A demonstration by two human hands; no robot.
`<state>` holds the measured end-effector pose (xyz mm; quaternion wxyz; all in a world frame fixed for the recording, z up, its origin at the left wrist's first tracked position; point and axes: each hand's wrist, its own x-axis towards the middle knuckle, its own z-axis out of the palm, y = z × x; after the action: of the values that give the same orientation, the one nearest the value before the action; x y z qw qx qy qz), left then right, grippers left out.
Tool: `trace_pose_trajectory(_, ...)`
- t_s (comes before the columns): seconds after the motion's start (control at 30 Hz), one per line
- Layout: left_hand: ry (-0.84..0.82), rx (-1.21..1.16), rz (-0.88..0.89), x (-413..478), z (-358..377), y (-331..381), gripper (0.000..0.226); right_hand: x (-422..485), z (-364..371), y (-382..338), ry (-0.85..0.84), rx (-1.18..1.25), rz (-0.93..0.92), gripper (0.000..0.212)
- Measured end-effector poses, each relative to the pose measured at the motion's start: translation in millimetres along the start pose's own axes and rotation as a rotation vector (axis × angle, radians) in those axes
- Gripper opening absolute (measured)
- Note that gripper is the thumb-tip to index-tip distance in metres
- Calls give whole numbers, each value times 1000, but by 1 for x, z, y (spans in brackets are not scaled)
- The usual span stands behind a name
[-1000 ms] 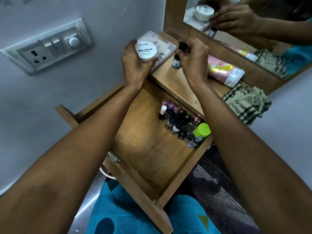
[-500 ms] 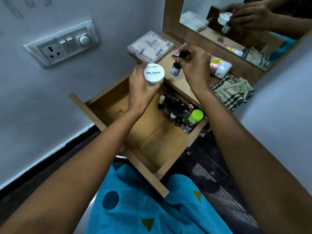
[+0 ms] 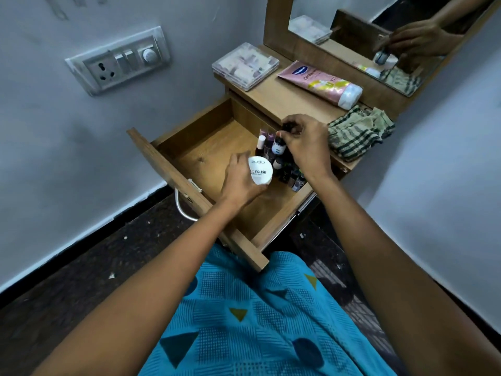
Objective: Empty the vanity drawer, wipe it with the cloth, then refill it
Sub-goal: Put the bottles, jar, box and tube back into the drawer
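Observation:
The wooden vanity drawer (image 3: 173, 169) is pulled out, its left half bare. Several small nail polish bottles (image 3: 290, 172) stand packed along its right side. My left hand (image 3: 238, 183) grips a round white jar (image 3: 260, 170) labelled nail polish, low over the drawer floor beside the bottles. My right hand (image 3: 306, 145) pinches a small dark bottle (image 3: 278, 146) by its cap, just above the row of bottles. A green checked cloth (image 3: 360, 134) lies crumpled on the vanity top at the right.
On the vanity top (image 3: 273, 100) lie a clear plastic box (image 3: 245, 65) and a pink lotion tube (image 3: 320, 82), in front of the mirror (image 3: 360, 36). A switch plate (image 3: 119, 62) is on the left wall. My blue-clad lap (image 3: 257, 321) is under the drawer front.
Both hands have come down from the vanity top into the drawer, carrying the white jar and the small dark bottle. The view has pulled back and tilted down.

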<state>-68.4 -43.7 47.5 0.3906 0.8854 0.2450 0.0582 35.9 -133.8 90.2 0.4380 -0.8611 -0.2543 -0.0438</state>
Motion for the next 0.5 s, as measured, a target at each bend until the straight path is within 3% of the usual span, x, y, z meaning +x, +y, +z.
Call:
trace_pose_trajectory(0.2,-221,97,-72,-7,17,0,73,-13,0,9,-74,15,10,23)
trace_pose_trajectory(0.5,-362,270,-35,4,43,0,60,-14,2,24,-136,31,45,25)
